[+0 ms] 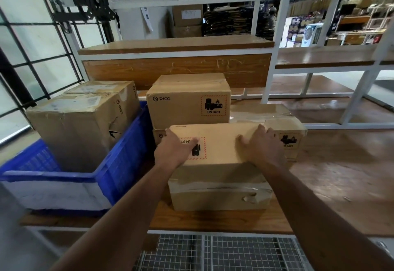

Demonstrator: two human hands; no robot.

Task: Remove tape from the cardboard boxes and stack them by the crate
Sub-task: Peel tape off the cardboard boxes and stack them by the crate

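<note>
Hands first: the left hand [173, 150] lies on the upper face of the near cardboard box [219, 164], fingers spread flat over the upside-down hazard label [195, 148], pressing rather than grasping. The right hand [261, 142] rests on the far right part of the same face, its fingers curling over the back edge, so it looks hooked on the box; how firmly it grips I cannot tell.

That box sits on the wooden tabletop [330, 174], tipped toward the person, with clear tape [223, 189] running across its front face (the tape is wrinkled near a dent at the right). Behind it stand two stacked boxes [188, 104] just beside the blue crate [119, 164], and another taped box [277, 121] lies to their right. Two more boxes [85, 121] stand inside the crate.

My judgement is that the box is being turned or steadied so the taped seam comes within reach. To do this well, keep the left palm flat as a brace while the right hand controls the roll, and bring the seam fully upward before picking at it. Start the peel at a loose or crumpled end, probably near the dent, and pull low along the seam so the cardboard does not tear. Keep the box clear of the stack behind, which could be nudged off true.
</note>
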